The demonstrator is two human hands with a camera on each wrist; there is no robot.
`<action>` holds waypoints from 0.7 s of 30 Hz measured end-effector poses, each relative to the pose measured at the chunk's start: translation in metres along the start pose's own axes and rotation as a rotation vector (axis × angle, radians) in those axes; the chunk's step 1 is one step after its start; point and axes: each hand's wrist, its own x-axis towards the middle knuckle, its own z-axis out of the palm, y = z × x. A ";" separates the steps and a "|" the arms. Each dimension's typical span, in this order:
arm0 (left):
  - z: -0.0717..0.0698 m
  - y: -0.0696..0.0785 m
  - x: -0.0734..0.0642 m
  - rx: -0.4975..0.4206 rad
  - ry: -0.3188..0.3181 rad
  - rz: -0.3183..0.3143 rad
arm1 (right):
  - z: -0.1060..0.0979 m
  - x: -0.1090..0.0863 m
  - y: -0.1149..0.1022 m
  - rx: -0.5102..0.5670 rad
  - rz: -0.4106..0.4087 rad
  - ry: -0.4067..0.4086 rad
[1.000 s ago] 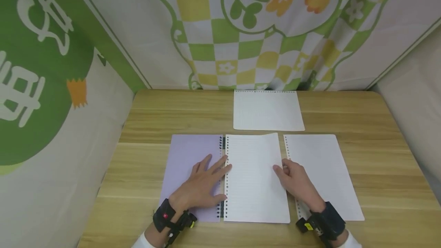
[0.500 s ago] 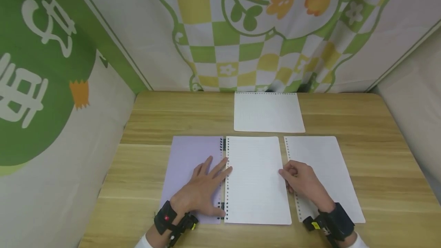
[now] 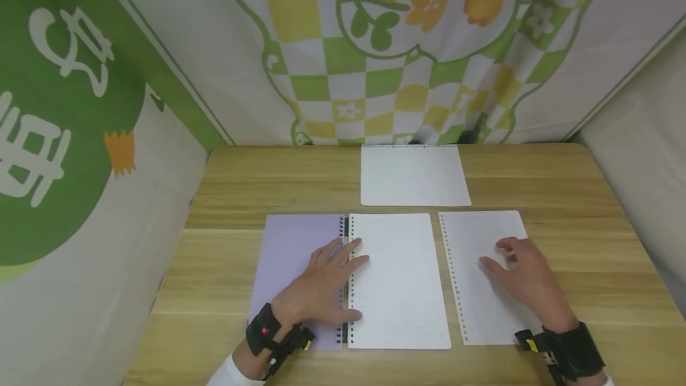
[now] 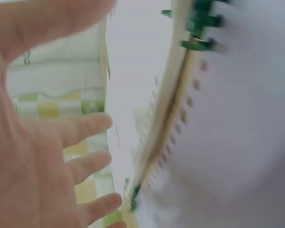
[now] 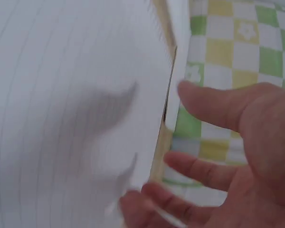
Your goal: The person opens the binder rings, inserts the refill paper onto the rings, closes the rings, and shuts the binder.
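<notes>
A loose-leaf binder lies spread on the table, its purple cover (image 3: 292, 249) to the left and white lined paper (image 3: 402, 290) on its right side. My left hand (image 3: 318, 293) spans the spine with fingers straight and apart, fingertips at the paper's punched edge. Green binder rings (image 4: 199, 28) show in the left wrist view, standing apart from the row of holes. Over a separate punched lined sheet (image 3: 466, 273) on the right hovers my right hand (image 3: 527, 279), thumb and fingers apart with nothing between them. Its shadow falls on the paper in the right wrist view.
Another punched sheet (image 3: 415, 177) lies crosswise at the back of the wooden table (image 3: 278, 180). Behind the table hangs a checked, flower-printed curtain (image 3: 343, 85). A fabric wall (image 3: 161, 195) rises along the left side.
My right hand has let go of the binder paper's right edge and moved right, over the separate sheet. The paper's raised top corner now lies flat. My left hand has shifted slightly right.
</notes>
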 end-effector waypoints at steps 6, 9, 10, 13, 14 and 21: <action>0.008 0.031 0.040 0.107 0.035 0.074 | -0.020 -0.009 0.030 -0.141 0.117 -0.015; 0.018 0.051 0.056 0.164 0.013 0.137 | -0.024 -0.010 0.034 -0.158 0.142 -0.052; 0.021 0.058 0.061 0.186 0.003 0.162 | -0.024 -0.010 0.035 -0.155 0.150 -0.059; 0.034 0.078 0.076 0.267 -0.013 0.246 | -0.025 -0.010 0.036 -0.131 0.172 -0.062; 0.038 0.084 0.081 0.292 -0.019 0.271 | -0.026 -0.010 0.036 -0.120 0.181 -0.061; 0.056 0.117 0.100 0.427 -0.073 0.353 | -0.027 -0.012 0.037 -0.085 0.218 -0.050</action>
